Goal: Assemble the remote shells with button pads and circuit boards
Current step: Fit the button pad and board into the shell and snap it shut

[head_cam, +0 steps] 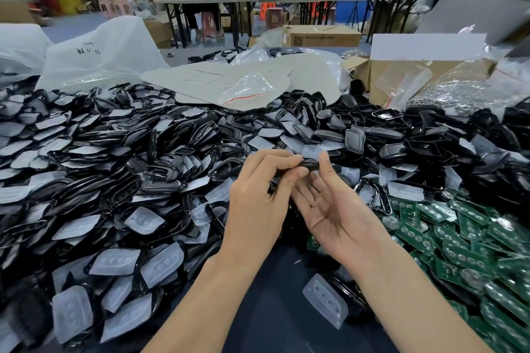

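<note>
My left hand (258, 198) pinches a black remote shell (308, 164) between thumb and curled fingers, held above the table's middle. My right hand (329, 203) lies palm up just beneath it, fingers relaxed, with its raised fingertip touching the shell's right end. A huge heap of black shells and translucent button pads (114, 157) covers the left and middle of the table. Green circuit boards (459, 243) lie piled at the right. One loose translucent button pad (325, 299) sits on the dark cloth between my forearms.
Grey card sheets with a small plastic bag (229, 83) lie behind the heap. An open cardboard box (415, 77) with bags of metal parts stands at the back right. White plastic sacks (97, 51) rise at the back left. People work at distant tables.
</note>
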Demonstrator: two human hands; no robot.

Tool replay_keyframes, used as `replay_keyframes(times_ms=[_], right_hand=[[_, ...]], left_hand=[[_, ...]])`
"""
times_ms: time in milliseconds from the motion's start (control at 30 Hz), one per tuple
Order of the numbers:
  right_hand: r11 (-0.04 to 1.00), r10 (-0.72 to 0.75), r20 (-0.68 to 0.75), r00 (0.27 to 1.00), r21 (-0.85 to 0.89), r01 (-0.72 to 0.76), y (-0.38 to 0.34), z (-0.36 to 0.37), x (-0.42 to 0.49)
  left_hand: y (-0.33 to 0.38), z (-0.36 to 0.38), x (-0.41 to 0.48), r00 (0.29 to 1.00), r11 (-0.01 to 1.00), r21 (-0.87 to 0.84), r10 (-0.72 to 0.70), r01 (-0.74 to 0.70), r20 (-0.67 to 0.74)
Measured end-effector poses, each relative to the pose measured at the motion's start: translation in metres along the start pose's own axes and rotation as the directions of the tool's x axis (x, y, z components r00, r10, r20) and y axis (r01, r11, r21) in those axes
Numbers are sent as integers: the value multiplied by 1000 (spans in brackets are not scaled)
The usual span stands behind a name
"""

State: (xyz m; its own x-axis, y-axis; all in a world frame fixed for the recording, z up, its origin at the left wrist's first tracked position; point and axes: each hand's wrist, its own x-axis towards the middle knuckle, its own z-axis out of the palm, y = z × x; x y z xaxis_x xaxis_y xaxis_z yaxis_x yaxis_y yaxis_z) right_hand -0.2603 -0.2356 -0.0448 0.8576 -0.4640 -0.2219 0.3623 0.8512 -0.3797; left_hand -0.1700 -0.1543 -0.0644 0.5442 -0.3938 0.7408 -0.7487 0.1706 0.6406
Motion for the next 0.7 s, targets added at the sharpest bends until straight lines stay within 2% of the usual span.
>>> replay_keyframes(times_ms=[100, 233, 300, 433, 700], right_hand=[[1000, -13, 7, 1000, -7, 13, 0, -1, 1], [1000, 8, 58, 998, 25, -10, 0, 0, 0], [999, 25, 83, 996, 39, -29, -1, 0, -1], [998, 42, 99, 994, 46, -47, -1, -1, -1], [1000, 0, 43, 999, 17, 0, 1, 0, 1]], left_hand=[[3, 0, 0, 999, 999, -18, -29, 30, 12], [9, 0, -3, 987, 980, -113, -161, 162, 16], [8, 1, -3, 983, 973, -137, -185, 184, 1], [8, 2, -3, 986, 974, -158, -166, 162, -15], [10, 1, -2, 992, 983, -136, -123, 120, -9]])
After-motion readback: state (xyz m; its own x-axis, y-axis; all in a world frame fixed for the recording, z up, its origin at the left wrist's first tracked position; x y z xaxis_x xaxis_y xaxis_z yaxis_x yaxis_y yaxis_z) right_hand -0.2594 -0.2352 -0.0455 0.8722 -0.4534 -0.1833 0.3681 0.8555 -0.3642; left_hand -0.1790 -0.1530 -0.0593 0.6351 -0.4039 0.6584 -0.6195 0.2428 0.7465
